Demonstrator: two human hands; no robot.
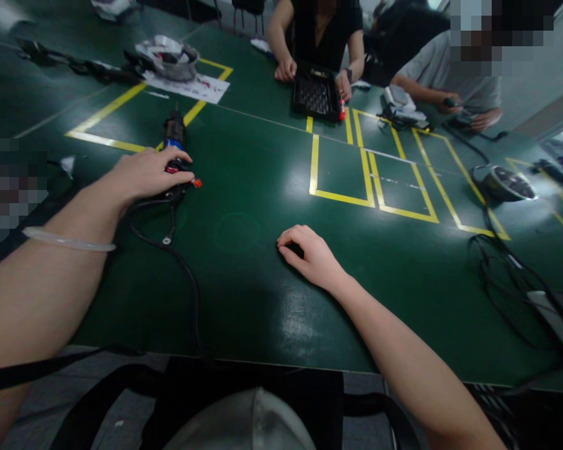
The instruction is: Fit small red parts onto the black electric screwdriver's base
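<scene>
My left hand [152,172] lies over an electric screwdriver [174,130] on the green table, fingers bent around its body. The dark tool has a blue band and its bit points away from me. A small orange-red piece [196,183] shows beside the thumb. From the tool's rear a black cord [192,281] with a small ring on it runs to the near table edge. My right hand [304,250] rests on the table near the middle, its fingers curled with thumb and forefinger tips together. A tiny dark spot shows at those tips, too small to name.
Across the table [244,300], a person holds a black tray [316,94]; another sits further right. A clear bag-like bowl [171,57] stands on paper [211,89] at the back left. Yellow tape [342,198] marks rectangles. A metal bowl [509,184] and cables [492,275] lie right.
</scene>
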